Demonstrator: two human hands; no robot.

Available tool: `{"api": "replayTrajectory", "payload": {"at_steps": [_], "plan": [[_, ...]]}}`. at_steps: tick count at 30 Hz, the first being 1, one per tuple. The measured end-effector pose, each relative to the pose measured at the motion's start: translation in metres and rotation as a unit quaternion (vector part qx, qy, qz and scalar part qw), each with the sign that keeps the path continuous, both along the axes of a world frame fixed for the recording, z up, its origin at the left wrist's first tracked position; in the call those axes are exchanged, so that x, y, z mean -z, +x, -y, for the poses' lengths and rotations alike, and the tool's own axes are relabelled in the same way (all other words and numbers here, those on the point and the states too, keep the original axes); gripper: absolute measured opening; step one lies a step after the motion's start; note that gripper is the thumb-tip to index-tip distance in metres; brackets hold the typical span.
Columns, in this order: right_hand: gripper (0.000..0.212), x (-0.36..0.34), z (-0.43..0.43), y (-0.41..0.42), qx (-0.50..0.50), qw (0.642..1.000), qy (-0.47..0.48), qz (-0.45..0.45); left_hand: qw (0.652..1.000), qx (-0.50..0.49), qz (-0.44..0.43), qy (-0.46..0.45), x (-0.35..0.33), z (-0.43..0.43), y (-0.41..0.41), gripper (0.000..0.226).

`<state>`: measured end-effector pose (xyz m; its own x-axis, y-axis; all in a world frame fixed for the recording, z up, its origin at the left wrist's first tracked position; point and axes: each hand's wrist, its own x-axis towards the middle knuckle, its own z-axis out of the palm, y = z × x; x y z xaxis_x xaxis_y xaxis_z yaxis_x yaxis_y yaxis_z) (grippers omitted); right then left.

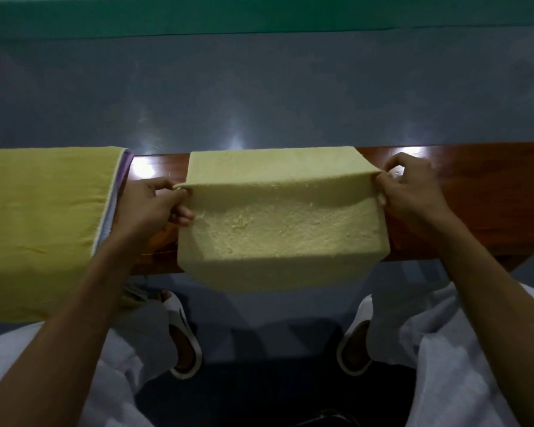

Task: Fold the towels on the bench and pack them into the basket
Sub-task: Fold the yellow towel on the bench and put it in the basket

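At the left end of the bench (475, 204) a yellow-green towel (43, 217) hangs over the near edge, unfolded. I'm mid-fold on the pale yellow towel (278, 229) at the middle. My left hand (154, 204) pinches the left end of its raised crease and my right hand (410, 192) pinches the right end, arms reaching forward. The towel's near part overhangs the near edge. Next, I judge, I must lay the crease down with both ends level. I see no basket.

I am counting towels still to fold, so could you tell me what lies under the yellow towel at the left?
A lavender cloth shows along the right edge of the yellow towel. How far it reaches, and the bench beneath, are covered.
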<state>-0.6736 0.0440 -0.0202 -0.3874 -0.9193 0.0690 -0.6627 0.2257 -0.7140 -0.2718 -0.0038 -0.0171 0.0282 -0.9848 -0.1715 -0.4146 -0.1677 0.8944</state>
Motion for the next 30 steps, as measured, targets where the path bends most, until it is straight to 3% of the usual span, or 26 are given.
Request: {"api": "replayTrajectory", "payload": {"at_steps": [2, 5, 8, 12, 16, 18, 21, 23, 26, 30], "plan": [[0.003, -0.003, 0.003, 0.012, 0.034, 0.986, 0.000, 0.163, 0.995, 0.032, -0.072, 0.054, -0.005, 0.006, -0.003, 0.012], [0.004, -0.012, 0.012, 0.023, 0.060, 0.942, 0.029, 0.328, 0.976, 0.026, -0.177, 0.122, -0.010, 0.015, -0.013, 0.012], [0.013, -0.026, 0.031, 0.028, 0.007, 0.887, -0.017, 0.462, 0.955, -0.048, -0.279, 0.090, -0.017, 0.030, -0.026, 0.009], [0.009, -0.057, 0.053, 0.025, -0.084, 0.850, -0.213, 0.475, 0.916, 0.009, -0.385, -0.115, -0.041, 0.057, -0.030, 0.013], [0.005, -0.086, 0.044, 0.013, -0.173, 0.847, -0.296, 0.407, 0.852, 0.121, -0.476, -0.184, -0.070, 0.065, -0.018, 0.008], [0.005, -0.084, 0.036, 0.009, -0.184, 0.853, -0.283, 0.399, 0.858, 0.123, -0.467, -0.176, -0.071, 0.060, -0.012, 0.003], [0.008, -0.058, 0.027, 0.008, -0.126, 0.883, -0.222, 0.393, 0.897, 0.065, -0.416, -0.135, -0.050, 0.044, -0.004, 0.029], [0.010, -0.038, 0.023, 0.003, -0.071, 0.927, -0.163, 0.332, 0.945, 0.016, -0.305, -0.115, -0.033, 0.034, -0.002, 0.018], [0.008, -0.024, 0.016, -0.007, -0.065, 0.984, -0.045, 0.157, 0.992, -0.016, -0.104, -0.061, -0.017, 0.023, 0.005, 0.011], [0.007, -0.024, 0.003, -0.014, -0.139, 0.982, 0.109, 0.067, 0.997, 0.052, 0.057, 0.020, -0.012, 0.012, 0.016, 0.013]]}}
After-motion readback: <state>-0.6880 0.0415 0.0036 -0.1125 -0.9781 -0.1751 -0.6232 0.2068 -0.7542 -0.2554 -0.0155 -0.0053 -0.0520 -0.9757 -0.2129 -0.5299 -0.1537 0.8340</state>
